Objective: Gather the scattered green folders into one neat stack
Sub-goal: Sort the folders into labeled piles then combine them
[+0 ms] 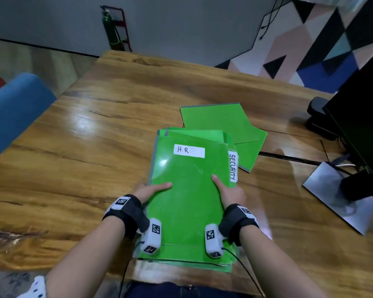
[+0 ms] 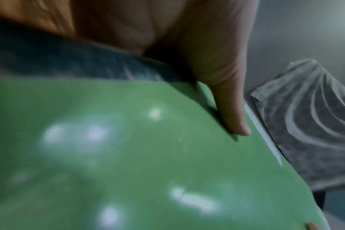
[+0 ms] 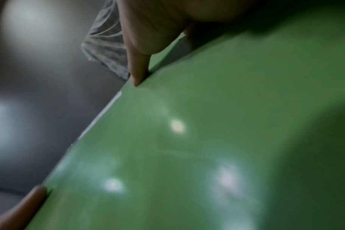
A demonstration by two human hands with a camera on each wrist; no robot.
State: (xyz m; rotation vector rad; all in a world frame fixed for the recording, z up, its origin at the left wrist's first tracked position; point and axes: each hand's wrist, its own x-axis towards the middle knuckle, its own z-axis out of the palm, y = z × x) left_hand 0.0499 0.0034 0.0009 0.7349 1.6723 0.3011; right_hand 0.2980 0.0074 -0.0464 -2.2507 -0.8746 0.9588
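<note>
I hold the stack (image 1: 190, 203) between both hands at the near table edge. My left hand (image 1: 148, 193) clamps its left side: the thumb lies flat on the top cover, and the fingers go under the edge, out of sight. My right hand (image 1: 230, 193) clamps the right side the same way, thumb on top. In the left wrist view the thumb (image 2: 229, 99) presses the green cover near its edge; the right wrist view shows the right thumb (image 3: 138, 65) at the opposite edge. Both wrist views are blurred.

The top folder carries a white label (image 1: 189, 151) reading "H.R". A lower folder juts out on the right and shows a label reading "SECURITY" (image 1: 233, 167). The stack is uneven: edges fan out at the far end and at the near end, where it overhangs the table edge.

Two loose folders (image 1: 224, 123) lie flat beyond the stack, to its right, overlapping each other; the stack's far right corner covers part of them.

The table (image 1: 95, 130) is glossy brown wood with dark grain and cracks. At the right stand a dark monitor (image 1: 366, 117) on a silver base (image 1: 332, 190), with cables beside it. A blue chair (image 1: 13, 110) stands at the left. Beyond the table are a grey wall, a green cylinder (image 1: 110, 26) on a red trolley, and a wall painted with coloured triangles (image 1: 323, 44).
</note>
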